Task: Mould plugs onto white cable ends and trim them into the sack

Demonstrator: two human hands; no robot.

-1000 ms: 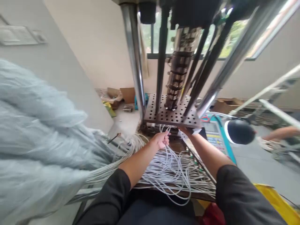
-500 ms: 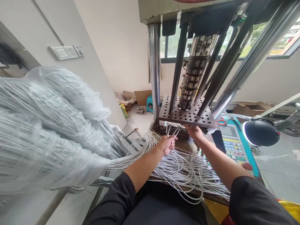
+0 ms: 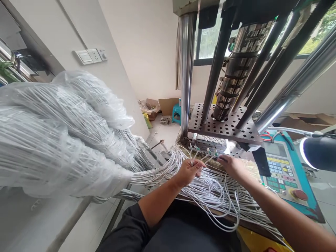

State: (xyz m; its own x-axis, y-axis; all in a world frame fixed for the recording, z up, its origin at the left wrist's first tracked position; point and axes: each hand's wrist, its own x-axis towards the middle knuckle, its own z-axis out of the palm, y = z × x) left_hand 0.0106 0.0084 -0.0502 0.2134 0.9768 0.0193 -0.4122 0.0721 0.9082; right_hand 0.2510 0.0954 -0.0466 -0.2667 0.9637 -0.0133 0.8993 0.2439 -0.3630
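My left hand (image 3: 189,171) is closed around several white cables (image 3: 200,160) whose ends fan out past its fingers. Small white and green end pieces (image 3: 209,151) tip these cables. To their right, my right hand (image 3: 232,166) has its fingers pressed together close to the end pieces; what they hold, if anything, is too small to make out. Just beyond both hands stands a press with a perforated plate (image 3: 236,131) above a metal mold (image 3: 210,140). Under my hands, a pile of loose cables (image 3: 210,190) covers the bench.
Large plastic-wrapped cable bundles (image 3: 65,140) fill the left side. On the right are a teal control panel (image 3: 286,168) with a red button, red-handled pliers (image 3: 266,135) and a black lamp (image 3: 319,150). A steel column (image 3: 187,70) rises behind my left hand.
My right hand has come out from under the perforated plate, toward me. The cable ends have come away from the mold with my left hand. The camera view has shifted left.
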